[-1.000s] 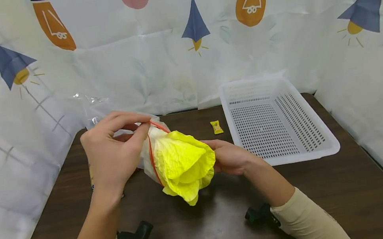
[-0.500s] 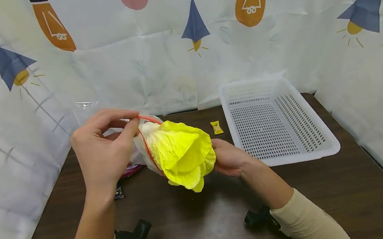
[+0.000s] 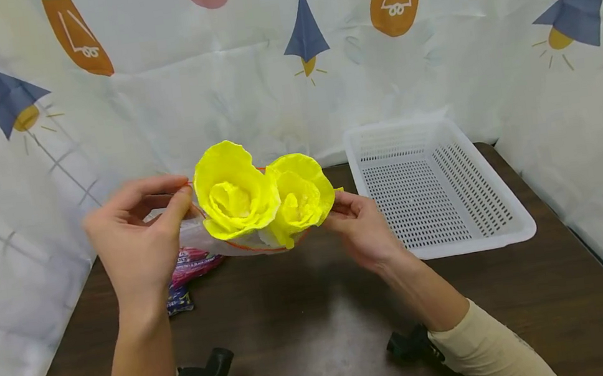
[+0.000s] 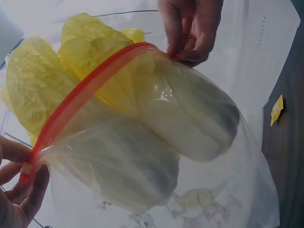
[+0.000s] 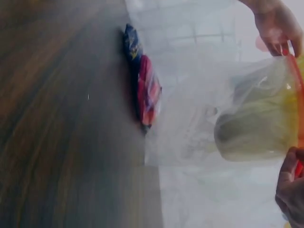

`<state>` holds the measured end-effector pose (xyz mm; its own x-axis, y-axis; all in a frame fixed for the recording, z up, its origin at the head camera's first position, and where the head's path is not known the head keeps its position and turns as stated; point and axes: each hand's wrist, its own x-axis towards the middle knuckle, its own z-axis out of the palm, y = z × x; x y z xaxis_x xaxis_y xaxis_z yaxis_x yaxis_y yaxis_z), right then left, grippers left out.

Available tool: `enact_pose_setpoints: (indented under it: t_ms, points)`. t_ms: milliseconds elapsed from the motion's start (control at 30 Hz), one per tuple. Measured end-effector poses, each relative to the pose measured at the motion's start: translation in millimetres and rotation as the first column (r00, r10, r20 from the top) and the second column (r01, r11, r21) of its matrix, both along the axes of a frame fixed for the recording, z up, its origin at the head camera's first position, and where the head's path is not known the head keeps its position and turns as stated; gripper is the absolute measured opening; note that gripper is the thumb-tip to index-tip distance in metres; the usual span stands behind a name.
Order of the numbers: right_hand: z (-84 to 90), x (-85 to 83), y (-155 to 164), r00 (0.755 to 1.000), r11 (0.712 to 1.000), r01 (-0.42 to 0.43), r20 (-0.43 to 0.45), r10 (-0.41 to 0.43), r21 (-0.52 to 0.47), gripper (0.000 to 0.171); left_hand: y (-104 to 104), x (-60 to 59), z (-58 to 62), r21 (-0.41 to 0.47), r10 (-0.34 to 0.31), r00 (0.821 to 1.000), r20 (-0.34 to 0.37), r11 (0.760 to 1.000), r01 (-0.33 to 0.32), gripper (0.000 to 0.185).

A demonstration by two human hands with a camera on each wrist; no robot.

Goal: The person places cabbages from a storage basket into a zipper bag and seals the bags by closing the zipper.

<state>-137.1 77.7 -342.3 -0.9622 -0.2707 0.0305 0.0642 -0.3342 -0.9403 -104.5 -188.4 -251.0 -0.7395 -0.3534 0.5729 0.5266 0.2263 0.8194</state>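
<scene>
Two heads of baby napa cabbage (image 3: 237, 203), with frilly yellow tips, are side by side in a clear zip bag (image 4: 228, 190). Their leaf tops stick out of the mouth, and their pale bases show through the plastic in the left wrist view. My left hand (image 3: 135, 243) pinches the left end of the bag's red zip strip (image 4: 71, 102) between thumb and fingers. At the other end of the strip, my right hand (image 3: 364, 224) pinches the bag's edge. Held up over the table, the bag's mouth is spread wide and faces me.
A white perforated basket (image 3: 473, 248) stands at the back right. Beside my left wrist lie a pink packet (image 3: 193, 265) and a dark blue packet (image 3: 180, 301). A small yellow wrapped sweet (image 4: 277, 110) lies on the brown table (image 3: 308, 337). Printed cloth surrounds the back and sides.
My left hand has moved left, and my right hand has risen slightly. The bag's mouth has widened and turned toward me, bringing both cabbage tops into view.
</scene>
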Motion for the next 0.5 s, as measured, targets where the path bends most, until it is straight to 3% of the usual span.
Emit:
enact_pose_setpoints:
  t_ms: [67,233,367,500]
  points:
    - [1.3,-1.5,1,0.998,0.999,0.046,-0.052,-0.045,0.023,0.035,-1,-1.3,-3.8,0.016,-0.013,1.000,0.002,1.000,0.013,0.016]
    - [6.2,-2.4,8,0.971,0.980,0.151,-0.206,-0.122,0.132,0.028,-3,-2.8,-11.4,-0.013,0.039,0.998,0.048,0.999,-0.038,0.019]
    - [10.1,-2.1,15,0.921,0.942,0.250,-0.356,-0.160,0.223,0.024,-4,-5.1,-17.9,-0.020,0.061,0.996,0.066,0.998,-0.060,0.020]
    - [13.2,-2.7,20,0.862,0.915,0.327,-0.471,-0.187,0.236,0.021,-5,-7.2,-24.6,-0.053,0.090,0.993,0.069,0.995,-0.087,0.019]
